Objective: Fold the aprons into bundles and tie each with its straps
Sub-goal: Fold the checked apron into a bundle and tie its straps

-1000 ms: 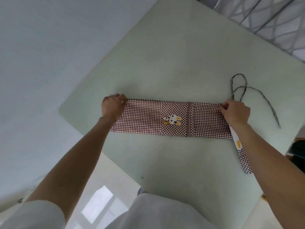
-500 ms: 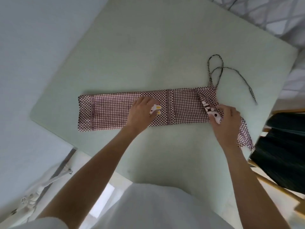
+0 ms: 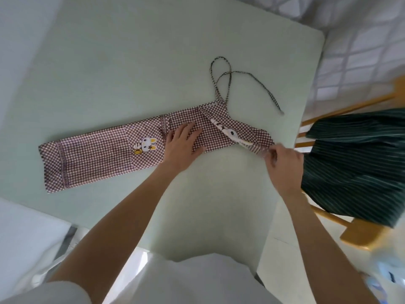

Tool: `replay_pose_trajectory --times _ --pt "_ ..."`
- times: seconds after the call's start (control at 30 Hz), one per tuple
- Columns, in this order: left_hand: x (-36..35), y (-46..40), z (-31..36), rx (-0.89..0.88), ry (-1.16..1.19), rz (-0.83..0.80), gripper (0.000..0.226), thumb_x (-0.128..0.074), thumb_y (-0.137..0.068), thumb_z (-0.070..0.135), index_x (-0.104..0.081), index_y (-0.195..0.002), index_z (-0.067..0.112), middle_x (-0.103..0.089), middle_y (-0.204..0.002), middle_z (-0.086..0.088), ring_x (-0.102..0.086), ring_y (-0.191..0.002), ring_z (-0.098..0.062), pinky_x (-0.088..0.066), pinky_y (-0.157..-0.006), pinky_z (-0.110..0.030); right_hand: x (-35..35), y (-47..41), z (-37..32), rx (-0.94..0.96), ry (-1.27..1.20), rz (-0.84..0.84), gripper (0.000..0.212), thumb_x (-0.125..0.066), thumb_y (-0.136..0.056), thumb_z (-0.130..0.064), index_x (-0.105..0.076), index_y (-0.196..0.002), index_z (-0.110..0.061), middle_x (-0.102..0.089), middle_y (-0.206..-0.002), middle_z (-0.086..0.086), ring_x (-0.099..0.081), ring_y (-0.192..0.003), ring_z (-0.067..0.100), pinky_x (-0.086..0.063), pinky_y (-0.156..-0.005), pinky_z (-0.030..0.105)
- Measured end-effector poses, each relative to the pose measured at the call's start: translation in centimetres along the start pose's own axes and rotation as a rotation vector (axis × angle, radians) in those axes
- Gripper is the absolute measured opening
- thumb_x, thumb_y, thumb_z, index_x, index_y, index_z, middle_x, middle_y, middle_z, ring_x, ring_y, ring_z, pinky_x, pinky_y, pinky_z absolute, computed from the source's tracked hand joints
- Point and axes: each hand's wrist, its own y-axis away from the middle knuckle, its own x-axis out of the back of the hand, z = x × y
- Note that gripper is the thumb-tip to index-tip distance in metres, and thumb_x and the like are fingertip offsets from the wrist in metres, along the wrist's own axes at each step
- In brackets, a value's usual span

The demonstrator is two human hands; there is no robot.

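On the pale green bench (image 3: 131, 62), checked apron (image 3: 98, 159) lies folded into a long strip. Left hand (image 3: 182, 145) presses flat on it, fingers straight. Right hand (image 3: 282, 160) pinches the strip's right end; fingertips blurred. Long axis runs left–right, right end farther away. Straps (image 3: 228, 82) loop beyond.

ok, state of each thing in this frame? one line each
checked apron: folded into a long strip, flat on the table
straps: loose, untied, looped beyond the strip
left hand: flat, pressing the strip's middle
right hand: pinching the strip's right end, blurred
striped cloth: draped over a wooden chair
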Motion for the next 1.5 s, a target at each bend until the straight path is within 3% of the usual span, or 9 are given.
replay_pose_trajectory --times 0.1,0.23,0.43,0.63,0.83,1.03,1.2,1.37,1.5 --pt "0.0 -0.1 0.1 0.003 -0.004 0.033 0.053 -0.043 -0.092 0.048 -0.039 -0.140 0.027 -0.028 -0.152 0.000 -0.020 -0.140 -0.024 -0.017 -0.113 -0.051 2.3 -5.1 1.5 -0.114 -0.195 0.064 0.015 -0.058 -0.091 -0.019 -0.061 -0.094 -0.004 -0.067 -0.082 0.014 -0.060 -0.067 0.025 -0.045 -0.060 0.032" --pt "0.4 -0.2 0.5 0.041 0.028 0.048 0.054 -0.061 -0.085 0.037 -0.043 -0.136 0.028 -0.032 -0.149 0.001 -0.025 -0.138 -0.025 -0.019 -0.112 -0.052 2.2 -12.1 3.6 -0.210 -0.327 0.075 0.025 -0.055 -0.092 -0.028 -0.060 -0.105 -0.007 -0.068 -0.102 0.011 -0.063 -0.093 0.025 -0.047 -0.083 0.034" --pt "0.8 -0.8 2.2 0.133 0.012 0.065 0.067 -0.068 -0.076 0.034 -0.041 -0.137 0.028 -0.031 -0.149 -0.002 -0.024 -0.137 -0.028 -0.019 -0.112 -0.054 0.5 -14.5 7.0 -0.417 -0.562 -0.296 0.058 -0.062 -0.086 -0.045 -0.041 -0.132 -0.016 -0.060 -0.119 0.010 -0.057 -0.108 0.023 -0.046 -0.089 0.032" --pt "-0.3 -1.6 3.9 0.159 -0.002 0.043 0.071 -0.060 -0.082 0.052 -0.031 -0.143 0.033 -0.022 -0.154 0.000 -0.014 -0.142 -0.026 -0.011 -0.114 -0.054 0.6 -13.9 8.2 -0.080 -0.472 -0.152 0.049 -0.052 -0.094 -0.013 -0.035 -0.140 -0.021 -0.054 -0.107 -0.001 -0.050 -0.092 0.010 -0.045 -0.082 0.030" --pt "-0.5 -1.6 3.5 0.145 0.020 0.054 0.073 -0.066 -0.076 0.052 -0.037 -0.141 0.033 -0.028 -0.151 0.000 -0.020 -0.139 -0.028 -0.015 -0.111 -0.055 -0.7 -15.5 9.7 0.044 -0.222 -0.131 0.046 -0.050 -0.095 -0.019 -0.035 -0.139 -0.025 -0.061 -0.110 0.009 -0.059 -0.098 0.022 -0.046 -0.083 0.038" --pt "-0.5 -1.7 3.5 0.132 0.019 0.042 0.071 -0.063 -0.079 0.053 -0.035 -0.141 0.032 -0.027 -0.152 0.000 -0.019 -0.139 -0.028 -0.015 -0.111 -0.056 -1.5 -14.2 11.0 0.024 -0.092 0.014 0.034 -0.048 -0.096 -0.027 -0.050 -0.126 -0.013 -0.055 -0.119 0.013 -0.051 -0.108 0.027 -0.047 -0.087 0.039" --pt "0.3 -0.5 3.5 0.125 0.297 0.199 0.050 -0.044 -0.088 0.049 -0.056 -0.126 0.017 -0.052 -0.132 -0.005 -0.043 -0.125 -0.026 -0.036 -0.105 -0.048 -1.0 -9.1 5.8 0.097 -0.184 0.106 0.022 -0.048 -0.096 -0.023 -0.058 -0.112 -0.013 -0.061 -0.111 0.007 -0.051 -0.102 0.021 -0.043 -0.083 0.030" --pt "1.6 4.8 0.1 0.289 0.465 0.489 0.025 -0.058 -0.090 0.012 -0.063 -0.114 0.013 -0.063 -0.115 -0.003 -0.053 -0.108 -0.020 -0.041 -0.090 -0.026 -3.9 -4.4 -5.2 0.299 -0.364 -0.055 0.022 -0.052 -0.093 -0.018 -0.060 -0.112 -0.010 -0.064 -0.105 0.003 -0.052 -0.100 0.019 -0.042 -0.088 0.030" --pt "2.0 10.8 -6.0 0.501 0.514 0.646 0.020 -0.057 -0.091 0.013 -0.065 -0.109 0.012 -0.066 -0.109 -0.003 -0.058 -0.102 -0.021 -0.044 -0.086 -0.027 -7.9 -1.9 -14.7 0.529 -0.368 -0.193 0.029 -0.044 -0.090 -0.027 -0.063 -0.104 -0.010 -0.064 -0.106 0.005 -0.056 -0.103 0.025 -0.045 -0.090 0.039"
